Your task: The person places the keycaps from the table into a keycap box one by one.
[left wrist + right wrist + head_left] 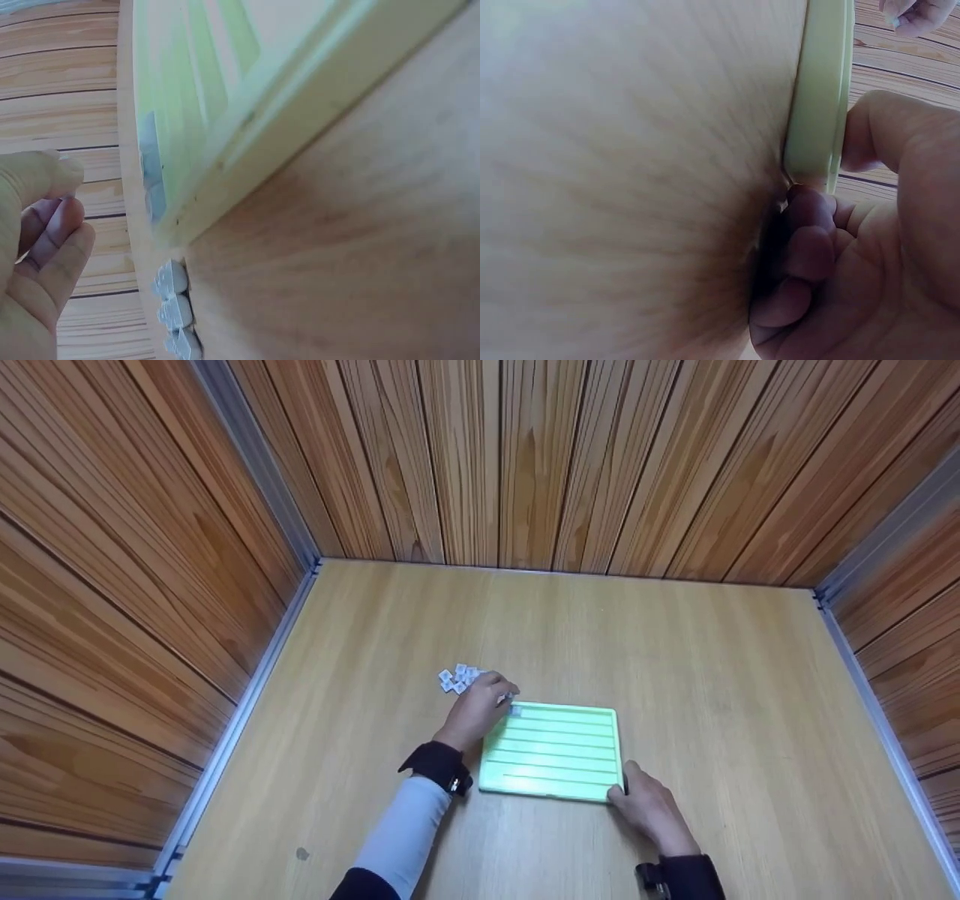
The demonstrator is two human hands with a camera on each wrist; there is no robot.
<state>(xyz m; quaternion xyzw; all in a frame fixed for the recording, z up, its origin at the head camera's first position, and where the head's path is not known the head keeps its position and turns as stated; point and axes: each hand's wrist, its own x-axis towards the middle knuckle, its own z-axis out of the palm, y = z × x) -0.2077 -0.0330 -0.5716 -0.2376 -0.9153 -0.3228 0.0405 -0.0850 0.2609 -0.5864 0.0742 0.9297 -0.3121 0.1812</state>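
A light green tray (pixel 551 750) with several raised ridges lies flat on the table. Over its far left corner, my left hand (pixel 480 706) pinches a small whitish tile (pixel 504 698) between thumb and fingers, mostly hidden by the fingertips. Just below that hand, pale square tiles (pixel 152 161) sit in the tray's far left corner. Beyond the hand lies a loose group of small white tiles (pixel 459 678), partly covered by it. My right hand (pixel 649 802) grips the tray's near right corner, thumb (pixel 862 142) at the upper rim and the other fingers curled low against the side.
A light wooden table (pixel 750 720) carries everything. Wood-plank walls (pixel 525 465) with grey metal edging stand at the back, left and right. A small dark spot (pixel 302 853) marks the table at the near left.
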